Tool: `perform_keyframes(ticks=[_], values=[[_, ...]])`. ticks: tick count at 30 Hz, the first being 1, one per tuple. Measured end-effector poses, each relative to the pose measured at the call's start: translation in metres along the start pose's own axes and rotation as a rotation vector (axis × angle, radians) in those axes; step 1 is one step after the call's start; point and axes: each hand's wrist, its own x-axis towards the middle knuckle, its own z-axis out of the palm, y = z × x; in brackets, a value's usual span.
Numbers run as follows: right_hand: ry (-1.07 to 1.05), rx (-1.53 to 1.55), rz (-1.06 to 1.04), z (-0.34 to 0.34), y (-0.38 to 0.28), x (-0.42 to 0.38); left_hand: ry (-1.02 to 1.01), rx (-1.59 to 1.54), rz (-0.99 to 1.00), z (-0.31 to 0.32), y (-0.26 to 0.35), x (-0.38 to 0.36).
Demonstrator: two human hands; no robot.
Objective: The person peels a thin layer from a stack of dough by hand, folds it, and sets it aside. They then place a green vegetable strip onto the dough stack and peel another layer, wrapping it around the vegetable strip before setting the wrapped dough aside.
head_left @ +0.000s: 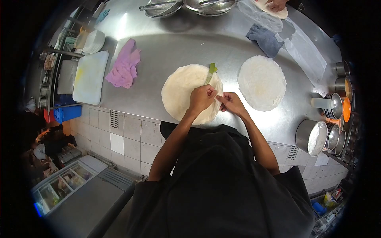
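Some dough lay on the table; on it, the left hand curled, hold unclear; the right hand pinched its edge, near a green strip. Edge-folding seemed underway, next needing careful pinching.

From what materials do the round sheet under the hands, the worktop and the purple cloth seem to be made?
Round sheet: probably raw dough; cream-coloured, matt, slightly uneven.
Worktop: metal, likely stainless steel with a satin finish; grey, with blurred bright reflections.
Purple cloth: soft fabric, matt; it lies limp and crumpled. The exact fibre cannot be told.
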Motion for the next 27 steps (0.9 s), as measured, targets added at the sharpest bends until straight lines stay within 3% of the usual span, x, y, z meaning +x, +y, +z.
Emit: perform_keyframes(ticks=[4,6,9,11,12,15,18,27], values=[[-0.044,-0.031,0.037,-0.006,0.009,0.007,-0.061,-0.142,-0.086,-0.002,-0.019,0.002],[-0.051,-0.036,0.05,-0.008,0.007,0.007,-0.135,-0.409,-0.162,0.0,-0.026,0.003],[0.064,-0.257,0.045,-0.007,-0.017,-0.002,-0.203,-0.404,-0.195,-0.004,-0.028,0.003],[0.524,-0.451,-0.423,-0.001,-0.024,-0.007,-0.208,-0.421,-0.226,-0.007,-0.024,0.002],[0.522,-0.451,-0.424,-0.003,-0.029,-0.008,-0.214,-0.441,-0.258,-0.008,-0.022,0.001],[0.244,-0.677,-0.302,-0.008,-0.046,-0.012,-0.226,-0.485,-0.247,-0.011,-0.018,-0.001],[0.153,-0.696,-0.272,-0.005,-0.04,-0.006,-0.207,-0.435,-0.227,-0.01,-0.013,-0.001],[0.271,-0.713,-0.28,0.001,-0.013,-0.008,-0.156,-0.311,-0.178,0.007,-0.032,-0.01]])
